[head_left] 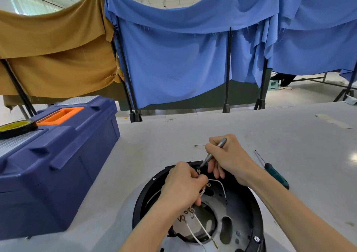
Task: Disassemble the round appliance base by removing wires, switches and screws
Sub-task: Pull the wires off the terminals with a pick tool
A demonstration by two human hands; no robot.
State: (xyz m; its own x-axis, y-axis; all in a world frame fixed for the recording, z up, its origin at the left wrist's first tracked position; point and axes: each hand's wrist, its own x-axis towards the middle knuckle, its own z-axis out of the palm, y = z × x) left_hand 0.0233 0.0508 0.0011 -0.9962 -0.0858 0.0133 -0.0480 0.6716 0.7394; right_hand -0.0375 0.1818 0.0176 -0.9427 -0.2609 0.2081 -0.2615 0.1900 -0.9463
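Note:
The round black appliance base (257, 213) lies open on the table near me, its grey metal plate and slots showing inside. My right hand (229, 159) grips a slim silver screwdriver (213, 152), its tip pointing down at a small terminal (199, 171) at the base's far rim. My left hand (183, 184) pinches white wires (201, 190) inside the base, just below that terminal. More white wires with brass ends (202, 230) trail across the plate. A white wire with a black end (222, 188) arcs to the right.
A blue toolbox (58, 164) with an orange handle stands at left, a roll of tape (17, 128) on its lid. A green-handled screwdriver (276, 174) lies right of the base. A loose wire piece (200, 145) lies beyond my hands. Blue and tan cloths hang behind the table.

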